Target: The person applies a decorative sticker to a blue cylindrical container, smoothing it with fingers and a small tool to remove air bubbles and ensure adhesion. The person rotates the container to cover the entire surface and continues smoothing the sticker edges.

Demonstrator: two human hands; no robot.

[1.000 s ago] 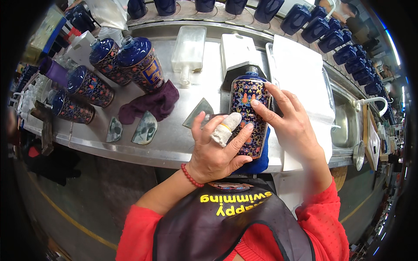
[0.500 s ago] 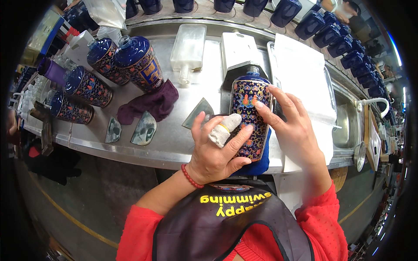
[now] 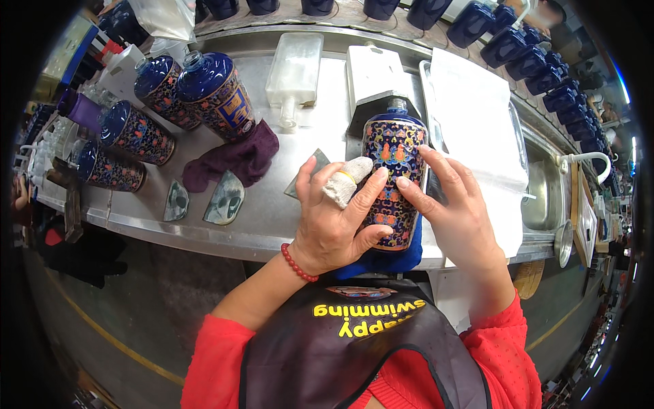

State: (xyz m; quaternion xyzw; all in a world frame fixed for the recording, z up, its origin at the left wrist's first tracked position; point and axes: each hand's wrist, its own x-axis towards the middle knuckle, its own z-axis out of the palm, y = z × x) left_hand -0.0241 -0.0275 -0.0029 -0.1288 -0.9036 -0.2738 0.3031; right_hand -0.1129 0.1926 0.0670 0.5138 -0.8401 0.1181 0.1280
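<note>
A dark blue bottle (image 3: 396, 146) with colourful floral patterning lies tilted in front of me, its neck pointing away. My left hand (image 3: 334, 221) rests along its left side, thumb low and index fingertip on the patterned face. Another finger of that hand wears a whitish wrap with a yellow band. From the right, my right hand (image 3: 463, 228) holds the bottle, thumb on the face and index finger at the upper right edge. Under the bottle's near end is a blue cloth (image 3: 392, 262). Beyond its neck stands a dark angled support (image 3: 371, 112).
To the left stand several patterned bottles (image 3: 214, 95) and a purple cloth (image 3: 238, 160). Flat grey-green pieces (image 3: 225, 199) lie nearby. A clear bottle (image 3: 294, 71) lies beyond; white sheets (image 3: 477, 123) and a sink (image 3: 543, 194) are at right. Plain blue bottles (image 3: 470, 24) line the far shelf.
My left hand has slid its wrapped finger and index finger up the bottle, away from me. The right hand has dropped slightly toward me, still on the bottle.
</note>
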